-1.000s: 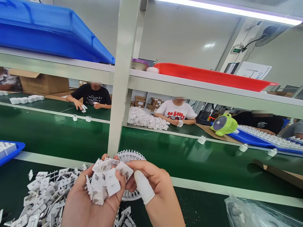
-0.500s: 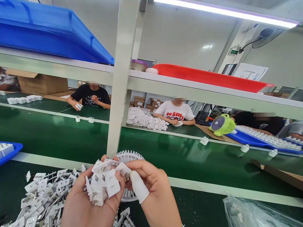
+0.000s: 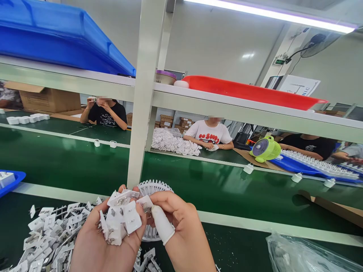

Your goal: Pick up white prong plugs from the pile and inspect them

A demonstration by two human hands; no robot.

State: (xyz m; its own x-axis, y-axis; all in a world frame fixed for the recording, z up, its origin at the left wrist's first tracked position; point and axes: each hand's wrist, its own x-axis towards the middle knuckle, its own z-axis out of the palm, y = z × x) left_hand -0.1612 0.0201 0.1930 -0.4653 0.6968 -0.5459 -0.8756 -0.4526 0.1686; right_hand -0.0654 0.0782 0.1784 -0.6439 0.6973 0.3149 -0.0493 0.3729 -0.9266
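Note:
My left hand (image 3: 98, 245) is cupped palm up around a handful of white plug plates (image 3: 132, 219) with metal pins, its fingers curled against them. My right hand (image 3: 188, 230) pinches one white plug plate (image 3: 145, 201) by its edge, just right of that handful, and a metal part shows below it. A white finger cot (image 3: 162, 223) covers the right thumb. Left of my hands lies a loose pile of similar plates (image 3: 53, 234) on the dark green bench. Some more plates (image 3: 149, 260) lie below, partly hidden by my wrists.
A round white fan grille (image 3: 155, 186) stands just behind my hands. Beyond it, a green conveyor belt (image 3: 198, 189) carries white plug housings (image 3: 248, 169). A metal post (image 3: 144, 94) and shelf hold blue and red trays (image 3: 241, 88). A plastic bag (image 3: 300, 253) lies at right. Several co-workers sit opposite.
The belt's white housings have shifted right. A co-worker at left has raised both hands toward the head. My right hand has moved slightly left; the plate is still pinched.

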